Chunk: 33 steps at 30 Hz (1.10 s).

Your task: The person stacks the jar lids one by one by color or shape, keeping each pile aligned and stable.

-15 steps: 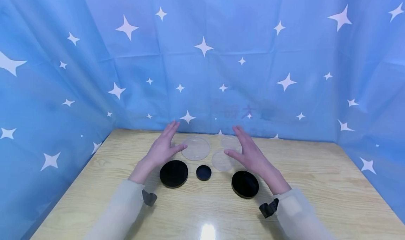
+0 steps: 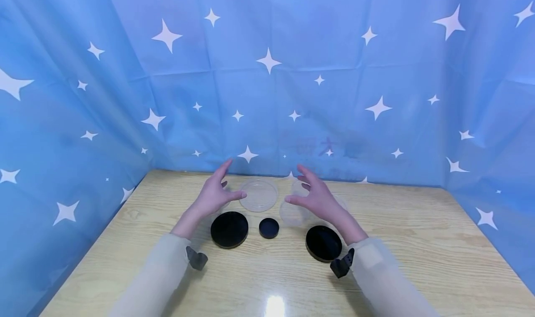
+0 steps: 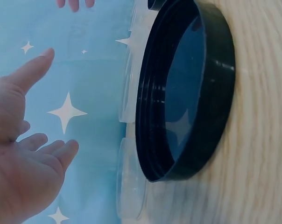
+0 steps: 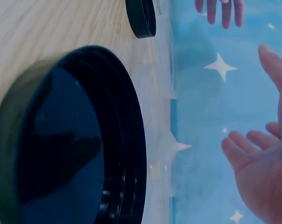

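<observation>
My left hand point(image 2: 212, 197) hovers over the left part of the table, thumb pointing inward and fingers loosely bent, holding nothing. Opposite it, my right hand point(image 2: 321, 200) is held the same way, also with nothing in it. Below the left wrist lies a large shallow black round lid point(image 2: 229, 229), its raised rim facing up in the left wrist view. A similar black lid point(image 2: 323, 243) lies beneath the right wrist. Between them sits a smaller black lid point(image 2: 269, 228). A clear round dish point(image 2: 259, 195) lies between the hands, with another clear dish point(image 2: 292, 214) near the right thumb.
More clear round pieces are partly hidden behind the hands. The wooden table point(image 2: 418, 252) ends at a blue curtain point(image 2: 334, 52) with white stars, which hangs behind it and at both sides. Each wrist wears a small black camera point(image 2: 196, 258).
My right hand has moved inward to the left, closer to the left hand. The fingers of both hands have bent more. The lids and dishes have not moved.
</observation>
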Motion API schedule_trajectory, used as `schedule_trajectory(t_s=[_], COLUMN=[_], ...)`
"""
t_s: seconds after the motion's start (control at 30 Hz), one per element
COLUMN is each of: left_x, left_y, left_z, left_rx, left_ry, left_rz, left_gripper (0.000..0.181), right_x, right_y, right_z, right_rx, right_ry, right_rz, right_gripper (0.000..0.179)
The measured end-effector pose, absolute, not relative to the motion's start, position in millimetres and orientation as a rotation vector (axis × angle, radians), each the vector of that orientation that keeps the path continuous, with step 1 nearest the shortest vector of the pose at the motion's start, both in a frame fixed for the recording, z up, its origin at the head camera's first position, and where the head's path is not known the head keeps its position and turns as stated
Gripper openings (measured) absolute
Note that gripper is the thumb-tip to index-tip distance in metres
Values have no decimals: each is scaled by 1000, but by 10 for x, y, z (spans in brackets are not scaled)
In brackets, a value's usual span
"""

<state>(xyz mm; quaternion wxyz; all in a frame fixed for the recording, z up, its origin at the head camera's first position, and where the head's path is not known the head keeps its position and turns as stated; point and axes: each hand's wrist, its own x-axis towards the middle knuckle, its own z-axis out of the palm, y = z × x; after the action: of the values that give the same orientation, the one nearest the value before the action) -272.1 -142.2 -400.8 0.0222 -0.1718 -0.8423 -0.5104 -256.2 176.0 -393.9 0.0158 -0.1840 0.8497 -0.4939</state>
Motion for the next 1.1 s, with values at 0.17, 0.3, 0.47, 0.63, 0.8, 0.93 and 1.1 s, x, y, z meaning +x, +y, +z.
schedule_trajectory(t_s=[0.17,0.3,0.47,0.63,0.8,0.93,1.1], left_x=[-2750,-2775,-2803,-2821,-2846,-2864,-2865], left_y=[-1447,-1462,-1485,-1459,-1425,-1420,-1417], left_z=[-4052,-4079,-4114,-4161,-4203,-4229,-4264], left_rx=[-500,-497,-476,-488,-468,-453,-455], left_ry=[-2593,-2589,-2569,-2529,-2498,-2516,-2544], left_rz=[-1735,-1858,-1955,-2046,-2075,-2072,-2081], left_gripper=[106,106,103,103,102,104,106], right_x=[-2634,-2680,-2736,-2795,-2843,-2864,-2885], right_y=[1657,1587,1493,1424,1366,1335,1308], right_z=[-3960,-3970,-3969,-4036,-4080,-4094,-4127], right_rx=[-570,-559,-540,-515,-529,-524,-508], right_ry=[2557,2524,2526,2525,2514,2499,2502], right_rz=[-1574,-1579,-1540,-1514,-1496,-1477,-1433], right_gripper=[101,101,101,104,105,106,108])
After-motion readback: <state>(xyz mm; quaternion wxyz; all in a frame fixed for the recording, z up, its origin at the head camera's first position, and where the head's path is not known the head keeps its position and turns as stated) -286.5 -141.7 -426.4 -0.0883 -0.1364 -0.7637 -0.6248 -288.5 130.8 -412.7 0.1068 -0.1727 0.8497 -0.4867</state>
